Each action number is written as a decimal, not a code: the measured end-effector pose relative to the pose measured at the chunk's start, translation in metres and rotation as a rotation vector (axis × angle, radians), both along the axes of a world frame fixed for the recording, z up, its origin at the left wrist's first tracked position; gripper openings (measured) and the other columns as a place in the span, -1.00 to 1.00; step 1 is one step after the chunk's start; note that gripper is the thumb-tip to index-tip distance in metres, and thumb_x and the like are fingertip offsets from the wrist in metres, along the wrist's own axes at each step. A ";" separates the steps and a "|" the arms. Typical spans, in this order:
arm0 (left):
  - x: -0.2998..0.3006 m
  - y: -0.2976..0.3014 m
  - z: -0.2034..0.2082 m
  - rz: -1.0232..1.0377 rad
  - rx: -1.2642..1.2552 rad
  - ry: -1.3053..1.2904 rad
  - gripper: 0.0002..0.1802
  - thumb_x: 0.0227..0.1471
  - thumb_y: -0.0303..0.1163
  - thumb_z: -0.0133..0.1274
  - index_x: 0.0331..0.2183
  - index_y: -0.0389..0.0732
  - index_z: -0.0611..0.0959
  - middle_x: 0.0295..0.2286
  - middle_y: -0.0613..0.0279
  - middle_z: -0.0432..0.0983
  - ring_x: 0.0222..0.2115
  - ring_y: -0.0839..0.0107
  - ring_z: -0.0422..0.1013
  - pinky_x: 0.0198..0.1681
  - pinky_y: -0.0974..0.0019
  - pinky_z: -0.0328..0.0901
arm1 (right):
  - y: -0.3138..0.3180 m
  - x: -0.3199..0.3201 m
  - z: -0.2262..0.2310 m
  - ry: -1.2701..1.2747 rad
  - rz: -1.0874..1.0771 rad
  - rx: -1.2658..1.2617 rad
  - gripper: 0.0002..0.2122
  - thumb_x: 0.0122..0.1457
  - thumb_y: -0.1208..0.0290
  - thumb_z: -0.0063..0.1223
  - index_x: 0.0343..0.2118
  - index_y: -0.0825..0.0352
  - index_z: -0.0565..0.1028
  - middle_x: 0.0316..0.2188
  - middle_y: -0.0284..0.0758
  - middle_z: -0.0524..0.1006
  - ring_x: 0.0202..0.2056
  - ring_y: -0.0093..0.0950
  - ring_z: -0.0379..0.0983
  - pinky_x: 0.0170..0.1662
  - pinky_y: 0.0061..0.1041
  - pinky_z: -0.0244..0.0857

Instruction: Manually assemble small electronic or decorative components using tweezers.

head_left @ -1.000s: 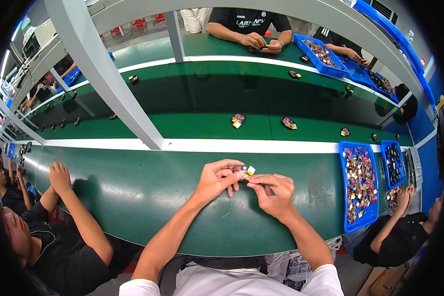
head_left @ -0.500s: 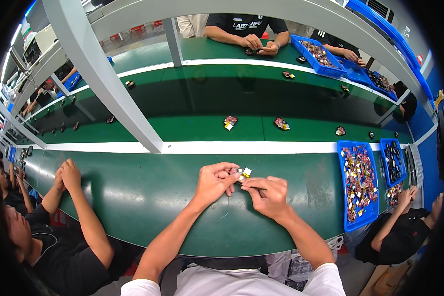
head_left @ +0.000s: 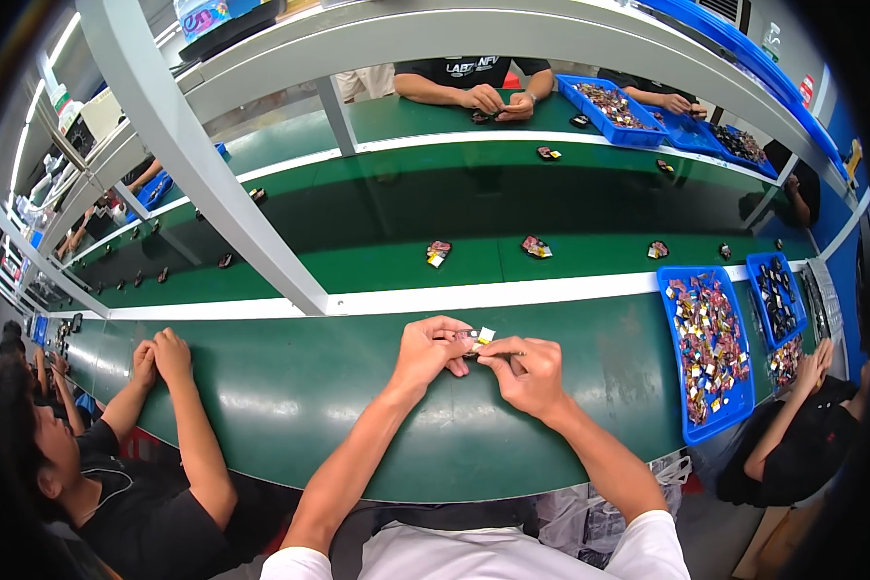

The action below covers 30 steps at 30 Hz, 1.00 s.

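Observation:
Over the green work surface (head_left: 358, 387), both of my hands meet at a small dark electronic piece (head_left: 484, 337) with a white and yellow tab. My left hand (head_left: 425, 356) is closed on it, thumb and fingers gripping its left side. From the right, my right hand (head_left: 534, 375) is pinched against its lower right edge. Something thin and dark seems to lie between those right fingers, but I cannot make out what it is. My fingers hide much of the piece.
To the right, a blue tray (head_left: 750, 396) holds many small pink, white and yellow pieces; another blue tray (head_left: 799, 329) holds black ones. Beyond a white rail (head_left: 493, 293), a green conveyor belt (head_left: 590, 246) carries similar pieces. A grey post (head_left: 213, 164) rises left. Co-workers sit on both sides and opposite.
The view has shifted slightly. Pieces on the belt sit a little further left in the picture. My hands stay together on the piece, with the right fingers a touch closer to the tab.

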<state>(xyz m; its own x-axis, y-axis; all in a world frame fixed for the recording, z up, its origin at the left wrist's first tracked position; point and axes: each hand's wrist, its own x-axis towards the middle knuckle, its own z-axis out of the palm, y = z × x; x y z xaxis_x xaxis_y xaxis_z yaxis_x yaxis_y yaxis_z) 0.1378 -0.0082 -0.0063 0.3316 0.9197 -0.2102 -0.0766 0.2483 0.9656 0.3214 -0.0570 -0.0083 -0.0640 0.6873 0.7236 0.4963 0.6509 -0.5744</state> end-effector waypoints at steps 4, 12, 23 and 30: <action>-0.002 0.007 0.009 -0.057 -0.100 -0.079 -0.71 0.11 -0.54 0.17 -0.12 -0.48 0.59 -0.40 0.06 0.60 -0.55 0.39 0.56 -0.51 0.44 0.47 | 0.001 0.006 0.004 0.094 -0.034 -0.077 -0.90 -0.07 0.62 0.35 -0.47 0.35 0.63 -0.66 -0.38 0.50 -0.79 -0.63 0.12 -0.66 -0.56 0.02; 0.000 0.010 0.010 -0.028 -0.098 -0.109 -0.70 0.11 -0.53 0.18 -0.13 -0.50 0.61 -0.40 0.05 0.60 -0.57 0.37 0.56 -0.52 0.45 0.46 | 0.004 0.007 0.006 0.116 -0.014 -0.076 -0.90 -0.07 0.66 0.33 -0.47 0.37 0.63 -0.47 -0.35 0.68 -0.79 -0.68 0.14 -0.65 -0.60 0.05; 0.013 0.003 -0.001 0.050 -0.001 0.010 -0.81 0.06 -0.58 0.17 -0.24 -0.47 0.63 -0.49 0.09 0.59 -0.65 0.41 0.52 -0.60 0.44 0.40 | 0.007 0.007 -0.001 -0.020 0.007 0.067 -0.86 -0.09 0.62 0.33 -0.46 0.25 0.61 -0.60 -0.40 0.61 -0.72 -0.48 0.42 -0.60 -0.51 0.18; 0.008 0.008 0.011 0.014 -0.126 -0.078 -0.81 0.06 -0.60 0.16 -0.23 -0.43 0.60 -0.46 0.10 0.59 -0.63 0.43 0.51 -0.60 0.46 0.39 | 0.005 0.010 0.001 0.032 -0.001 0.036 -0.85 -0.11 0.65 0.35 -0.47 0.29 0.61 -0.51 -0.41 0.67 -0.77 -0.63 0.27 -0.59 -0.58 0.11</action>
<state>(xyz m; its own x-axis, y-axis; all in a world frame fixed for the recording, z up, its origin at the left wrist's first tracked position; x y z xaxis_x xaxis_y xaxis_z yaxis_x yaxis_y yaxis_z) 0.1457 -0.0002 0.0050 0.3385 0.8923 -0.2986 -0.1547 0.3658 0.9178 0.3314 -0.0517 -0.0074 -0.0392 0.6606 0.7497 0.4789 0.6710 -0.5661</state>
